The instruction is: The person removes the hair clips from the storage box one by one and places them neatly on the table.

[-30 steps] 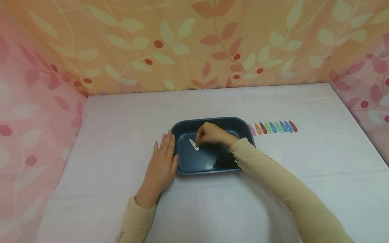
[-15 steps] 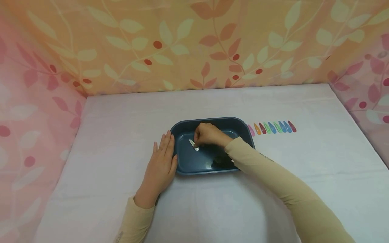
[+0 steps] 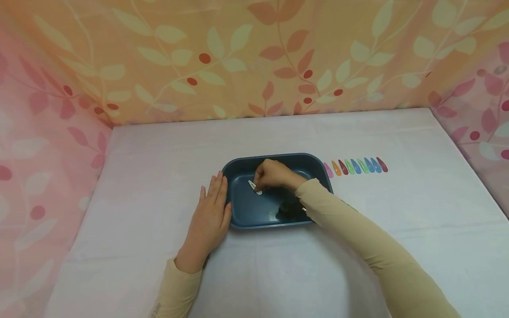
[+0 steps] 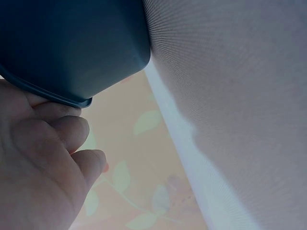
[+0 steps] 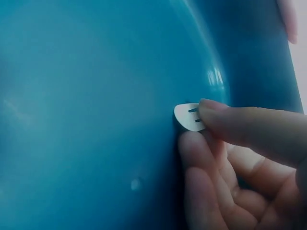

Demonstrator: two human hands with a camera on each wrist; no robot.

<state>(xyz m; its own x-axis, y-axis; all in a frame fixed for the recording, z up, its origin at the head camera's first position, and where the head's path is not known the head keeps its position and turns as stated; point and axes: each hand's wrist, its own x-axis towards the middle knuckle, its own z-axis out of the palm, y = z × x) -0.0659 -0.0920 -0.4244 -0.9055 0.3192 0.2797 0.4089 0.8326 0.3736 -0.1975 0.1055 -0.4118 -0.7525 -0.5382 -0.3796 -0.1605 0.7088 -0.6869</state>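
Note:
In the head view my right hand (image 3: 272,174) is inside a dark blue tray (image 3: 246,219). Its thumb and fingertips pinch a white snap hair clip (image 3: 252,185) by one end. The right wrist view gives a close look at the rounded end of that hair clip (image 5: 186,116), with two slots in it; the thumb covers the rest. My left hand (image 3: 208,216) lies along the tray's left side, fingers straight and touching the rim. From the left wrist, the fingers (image 4: 72,132) appear just under the tray's lip.
To the right of the tray a row of several coloured hair clips (image 3: 356,167) lies on the white tablecloth (image 3: 167,154). Pink, orange, red, green and blue ones are among them. A floral curtain (image 3: 234,57) stands behind the table and along its sides.
My right hand has shifted slightly left over the tray, and the white hair clip has tilted and moved a little with it. The left hand has stayed at the rim.

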